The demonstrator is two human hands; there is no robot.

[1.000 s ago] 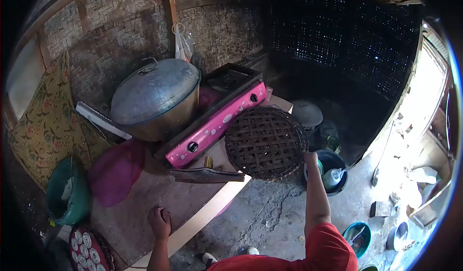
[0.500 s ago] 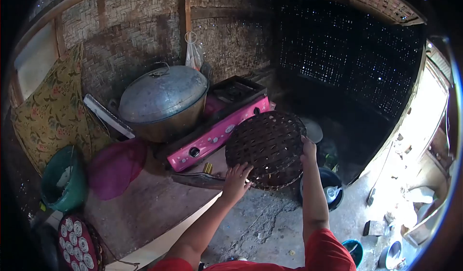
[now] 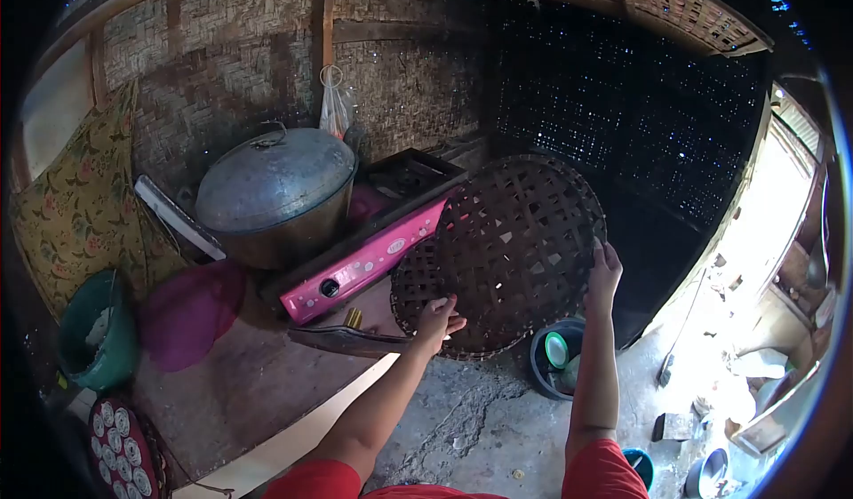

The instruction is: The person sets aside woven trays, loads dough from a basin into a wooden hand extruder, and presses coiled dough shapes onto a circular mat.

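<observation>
Brown woven front tray (image 3: 524,250) had shifted off rear tray (image 3: 413,277), right hand (image 3: 604,272) clasping its rim; half-curled left hand (image 3: 434,323), hold unclear.

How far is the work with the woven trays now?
Done: the front woven tray is partly clear of the back tray. In hand: the right hand holds the front tray's rim; the left hand is at the lower edge. To do: both trays overlap, so full separation perhaps remains.

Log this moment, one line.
right hand: gripping front woven tray | left hand: at lower edge | rear tray: partly hidden | pot: lidded
</observation>
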